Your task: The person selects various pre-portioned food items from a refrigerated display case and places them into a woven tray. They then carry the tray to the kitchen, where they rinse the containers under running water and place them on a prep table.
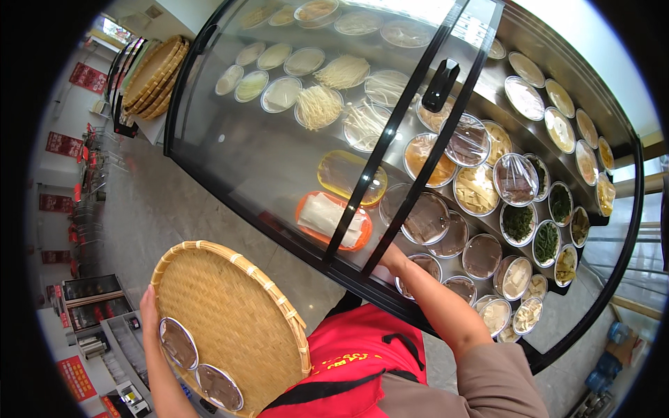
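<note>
My left hand (149,305) grips the rim of a round woven bamboo tray (230,308) at its left edge, its fingers mostly hidden. Two white-rimmed plates of dark brown food, one plate (179,343) above the other plate (219,387), rest at the tray's lower left. My right hand (388,257) reaches into a glass-fronted display fridge, partly behind the black door frame (397,224). Near its fingers are an orange plastic basket of white sheets (334,219) and film-covered plates of dark brown slabs (426,218). Whether it touches either is hidden.
Inside the fridge, a yellow basket (353,177), enoki mushroom plates (319,107) and dark green vegetable plates (518,224) stand in rows. More bamboo trays (157,78) are stacked at upper left. The glass door's black handle (440,85) juts out above my arm.
</note>
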Action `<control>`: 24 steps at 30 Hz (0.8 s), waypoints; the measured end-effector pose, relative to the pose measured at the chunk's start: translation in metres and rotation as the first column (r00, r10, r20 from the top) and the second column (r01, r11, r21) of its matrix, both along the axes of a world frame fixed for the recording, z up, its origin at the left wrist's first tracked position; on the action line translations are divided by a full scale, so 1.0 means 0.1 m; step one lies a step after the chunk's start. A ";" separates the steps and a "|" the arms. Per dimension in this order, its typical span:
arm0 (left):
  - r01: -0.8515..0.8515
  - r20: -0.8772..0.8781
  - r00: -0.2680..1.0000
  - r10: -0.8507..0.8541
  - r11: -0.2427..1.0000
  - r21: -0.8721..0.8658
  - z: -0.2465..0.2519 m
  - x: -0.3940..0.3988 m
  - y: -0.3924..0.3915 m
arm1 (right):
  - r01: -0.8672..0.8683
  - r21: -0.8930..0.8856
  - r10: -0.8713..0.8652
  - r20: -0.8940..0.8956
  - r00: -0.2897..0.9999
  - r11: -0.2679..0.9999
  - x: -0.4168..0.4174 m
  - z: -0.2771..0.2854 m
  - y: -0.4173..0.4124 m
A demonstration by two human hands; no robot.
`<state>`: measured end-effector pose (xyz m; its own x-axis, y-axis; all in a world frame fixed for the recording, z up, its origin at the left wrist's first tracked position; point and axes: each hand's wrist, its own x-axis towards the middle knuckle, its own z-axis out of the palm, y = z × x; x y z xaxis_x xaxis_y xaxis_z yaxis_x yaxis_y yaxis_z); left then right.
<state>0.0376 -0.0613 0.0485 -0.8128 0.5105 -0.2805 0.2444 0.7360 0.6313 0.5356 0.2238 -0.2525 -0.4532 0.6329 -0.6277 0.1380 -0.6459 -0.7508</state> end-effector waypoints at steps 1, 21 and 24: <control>-0.007 -0.027 1.000 0.007 0.999 -0.033 0.02 -0.03 -0.07 | -0.017 -0.039 0.013 -0.096 0.995 0.999 -0.14 0.10 0.09; -0.076 0.070 0.995 0.076 0.997 0.004 -0.18 -0.41 -0.36 | 0.146 0.180 -0.138 -0.059 0.989 0.973 -1.08 -0.98 0.08; -0.097 0.088 0.992 0.094 0.995 0.032 -0.21 -0.49 -0.47 | 0.117 0.055 -0.115 -0.050 0.992 0.992 -1.09 -0.89 0.11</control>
